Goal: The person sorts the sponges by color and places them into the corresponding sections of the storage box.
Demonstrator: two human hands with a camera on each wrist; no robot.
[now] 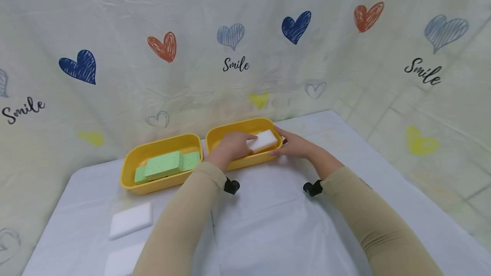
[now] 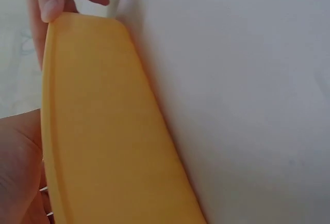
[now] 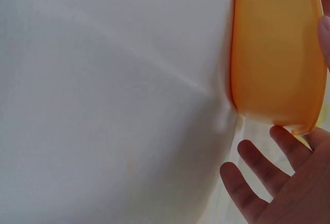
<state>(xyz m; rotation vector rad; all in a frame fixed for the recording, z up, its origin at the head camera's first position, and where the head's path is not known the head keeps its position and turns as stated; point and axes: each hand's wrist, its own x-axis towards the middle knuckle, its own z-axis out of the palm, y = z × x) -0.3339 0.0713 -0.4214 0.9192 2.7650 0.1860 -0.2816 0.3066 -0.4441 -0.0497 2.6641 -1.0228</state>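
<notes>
At the back of the table stands a yellow tray (image 1: 245,164) with a white sponge (image 1: 264,140) at its right end. My left hand (image 1: 235,145) reaches over the near rim, its index finger on top of the sponge and its thumb at the near side, pinching it. The tray wall hides most of these fingers in the left wrist view. My right hand (image 1: 297,143) grips the tray's right end, thumb at the near corner and index finger at the far one. In the right wrist view, other fingers (image 3: 263,167) of this hand spread out beyond the tray's end.
A second yellow tray (image 1: 161,184) stands to the left with several green sponges (image 1: 164,165) in it, one lying on top of others. Two white sponges (image 1: 131,219) lie on the white-covered table, front left. A heart-printed sheet (image 1: 192,84) hangs behind the table.
</notes>
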